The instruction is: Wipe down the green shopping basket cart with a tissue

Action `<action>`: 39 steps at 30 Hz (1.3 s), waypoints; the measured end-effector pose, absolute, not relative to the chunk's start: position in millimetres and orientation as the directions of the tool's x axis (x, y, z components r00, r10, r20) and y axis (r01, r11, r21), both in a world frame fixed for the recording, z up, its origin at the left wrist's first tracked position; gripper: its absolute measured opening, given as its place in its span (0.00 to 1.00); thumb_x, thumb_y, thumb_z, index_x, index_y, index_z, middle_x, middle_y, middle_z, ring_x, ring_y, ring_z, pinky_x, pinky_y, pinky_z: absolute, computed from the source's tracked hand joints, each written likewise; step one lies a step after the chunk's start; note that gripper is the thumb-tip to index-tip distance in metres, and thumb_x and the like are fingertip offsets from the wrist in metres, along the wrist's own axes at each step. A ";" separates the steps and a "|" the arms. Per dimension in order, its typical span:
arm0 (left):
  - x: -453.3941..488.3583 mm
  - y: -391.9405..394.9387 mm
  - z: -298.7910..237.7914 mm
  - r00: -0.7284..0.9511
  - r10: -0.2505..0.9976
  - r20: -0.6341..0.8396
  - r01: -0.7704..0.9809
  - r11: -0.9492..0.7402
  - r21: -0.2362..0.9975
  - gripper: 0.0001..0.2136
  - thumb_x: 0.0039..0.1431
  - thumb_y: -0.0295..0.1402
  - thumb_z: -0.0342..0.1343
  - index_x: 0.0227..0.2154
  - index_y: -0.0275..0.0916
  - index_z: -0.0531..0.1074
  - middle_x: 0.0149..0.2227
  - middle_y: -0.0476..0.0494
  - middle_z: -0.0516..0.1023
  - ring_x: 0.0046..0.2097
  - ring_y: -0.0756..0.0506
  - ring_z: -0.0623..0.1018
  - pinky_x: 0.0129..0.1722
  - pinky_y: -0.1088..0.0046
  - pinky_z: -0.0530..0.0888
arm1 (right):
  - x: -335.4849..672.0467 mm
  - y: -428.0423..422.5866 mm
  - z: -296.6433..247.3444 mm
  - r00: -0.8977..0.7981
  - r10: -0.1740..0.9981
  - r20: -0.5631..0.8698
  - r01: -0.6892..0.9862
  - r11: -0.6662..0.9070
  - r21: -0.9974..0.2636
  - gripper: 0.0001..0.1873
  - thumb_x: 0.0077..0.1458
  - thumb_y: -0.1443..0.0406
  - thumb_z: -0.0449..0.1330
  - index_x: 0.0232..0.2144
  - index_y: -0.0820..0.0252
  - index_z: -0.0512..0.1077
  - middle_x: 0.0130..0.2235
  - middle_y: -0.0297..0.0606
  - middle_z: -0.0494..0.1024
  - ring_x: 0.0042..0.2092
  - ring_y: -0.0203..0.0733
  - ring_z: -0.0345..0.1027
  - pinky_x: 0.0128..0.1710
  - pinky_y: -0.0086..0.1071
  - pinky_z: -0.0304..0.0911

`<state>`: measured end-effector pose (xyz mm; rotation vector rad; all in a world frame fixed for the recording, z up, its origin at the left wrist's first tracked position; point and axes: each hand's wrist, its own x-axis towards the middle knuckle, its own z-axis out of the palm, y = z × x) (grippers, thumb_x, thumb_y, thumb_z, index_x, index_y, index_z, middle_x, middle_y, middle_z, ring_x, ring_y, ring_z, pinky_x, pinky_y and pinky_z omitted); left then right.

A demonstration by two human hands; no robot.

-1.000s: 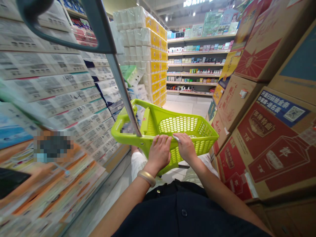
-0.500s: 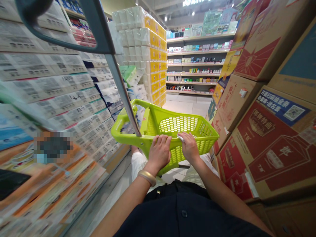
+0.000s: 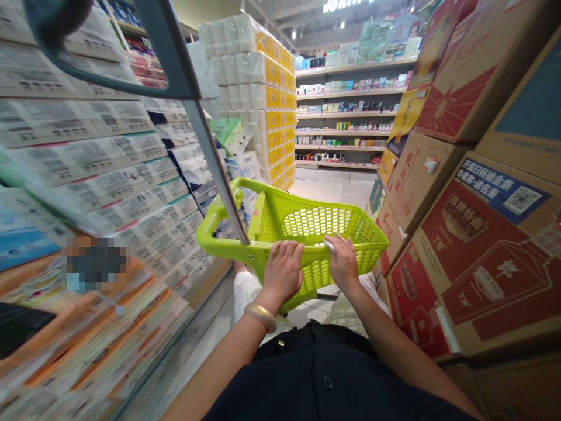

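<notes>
A lime-green shopping basket with slotted walls stands sideways before my body. Its metal pull rod leans up to the left and ends in a grey handle. My left hand wears a gold bangle at the wrist and has its fingers hooked over the basket's near rim. Farther right on that rim is my right hand, its fingers closed round a small white cloth. Most of the cloth is hidden under the fingers.
Tall stacks of packaged goods line the left side, with wrapped tissue packs beyond. Red and brown cartons rise close on the right. Shelves of small products stand across the tiled floor at the back.
My right hand has slid a little to the right along the basket rim with the white cloth. My left hand keeps its place on the rim.
</notes>
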<state>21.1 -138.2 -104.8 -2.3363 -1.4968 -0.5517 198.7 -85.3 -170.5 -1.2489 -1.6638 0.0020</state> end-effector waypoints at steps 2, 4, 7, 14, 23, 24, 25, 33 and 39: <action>21.8 -137.7 -105.3 0.371 0.797 0.477 0.916 -0.397 -0.049 0.25 0.52 0.28 0.53 0.56 0.38 0.64 0.52 0.37 0.71 0.56 0.37 0.66 0.61 0.57 0.57 | 201.2 -83.6 -172.3 0.112 0.713 0.693 0.724 0.419 -0.548 0.20 0.58 0.72 0.47 0.46 0.57 0.75 0.48 0.42 0.80 0.61 0.50 0.63 0.64 0.56 0.45; 22.6 -137.1 -106.2 0.364 0.803 0.473 0.919 -0.391 -0.043 0.26 0.50 0.27 0.53 0.56 0.38 0.64 0.52 0.37 0.71 0.56 0.37 0.66 0.60 0.56 0.58 | 194.1 -86.0 -171.2 0.091 0.714 0.694 0.714 0.439 -0.546 0.21 0.58 0.73 0.47 0.47 0.56 0.74 0.49 0.41 0.79 0.62 0.49 0.62 0.65 0.56 0.44; 22.2 -136.5 -107.2 0.361 0.806 0.468 0.920 -0.390 -0.039 0.27 0.50 0.27 0.53 0.56 0.40 0.63 0.52 0.37 0.71 0.56 0.37 0.66 0.60 0.55 0.58 | 178.1 -92.5 -167.0 -0.053 0.710 0.702 0.670 0.547 -0.502 0.23 0.58 0.73 0.47 0.50 0.55 0.73 0.52 0.40 0.77 0.62 0.46 0.62 0.66 0.52 0.45; 21.3 -137.1 -105.3 0.375 0.803 0.463 0.915 -0.402 -0.044 0.26 0.51 0.27 0.53 0.56 0.38 0.63 0.52 0.38 0.71 0.56 0.38 0.66 0.60 0.56 0.57 | 186.0 -91.6 -167.3 0.043 0.718 0.694 0.690 0.481 -0.541 0.22 0.58 0.74 0.47 0.49 0.55 0.73 0.50 0.40 0.79 0.64 0.48 0.58 0.66 0.55 0.44; 21.2 -137.2 -104.8 0.376 0.798 0.471 0.913 -0.406 -0.041 0.25 0.52 0.27 0.52 0.55 0.38 0.64 0.52 0.37 0.71 0.56 0.38 0.67 0.61 0.57 0.57 | 175.8 -95.6 -162.3 -0.095 0.705 0.703 0.674 0.565 -0.476 0.23 0.59 0.73 0.46 0.51 0.54 0.72 0.53 0.38 0.77 0.64 0.45 0.59 0.66 0.50 0.44; 20.9 -137.1 -104.8 0.380 0.798 0.468 0.911 -0.410 -0.042 0.25 0.52 0.27 0.52 0.56 0.38 0.64 0.52 0.37 0.71 0.56 0.38 0.66 0.61 0.57 0.57 | 178.4 -94.1 -162.4 -0.055 0.714 0.698 0.688 0.533 -0.492 0.22 0.59 0.73 0.46 0.50 0.55 0.72 0.52 0.38 0.78 0.64 0.46 0.59 0.66 0.52 0.43; 20.7 -136.9 -105.0 0.383 0.798 0.466 0.910 -0.411 -0.043 0.25 0.52 0.27 0.52 0.56 0.38 0.64 0.52 0.37 0.71 0.57 0.38 0.66 0.61 0.57 0.57 | 180.6 -92.8 -162.4 -0.009 0.722 0.691 0.702 0.497 -0.510 0.22 0.59 0.74 0.46 0.49 0.55 0.73 0.51 0.39 0.78 0.64 0.47 0.58 0.66 0.53 0.42; 15.7 -131.6 -108.8 0.392 0.797 0.460 0.908 -0.415 -0.055 0.27 0.51 0.26 0.52 0.56 0.39 0.63 0.52 0.39 0.71 0.57 0.38 0.66 0.61 0.58 0.57 | 168.6 -96.2 -158.5 -0.140 0.703 0.697 0.688 0.576 -0.442 0.23 0.60 0.73 0.47 0.52 0.55 0.71 0.54 0.37 0.76 0.63 0.43 0.59 0.67 0.48 0.41; 7.0 -118.4 -105.7 0.391 0.812 0.433 0.910 -0.411 -0.050 0.26 0.49 0.27 0.54 0.55 0.40 0.64 0.52 0.40 0.71 0.56 0.39 0.66 0.61 0.58 0.56 | 193.8 -81.1 -169.9 0.080 0.752 0.654 0.759 0.379 -0.529 0.23 0.56 0.75 0.48 0.48 0.56 0.74 0.50 0.39 0.79 0.61 0.48 0.62 0.65 0.53 0.43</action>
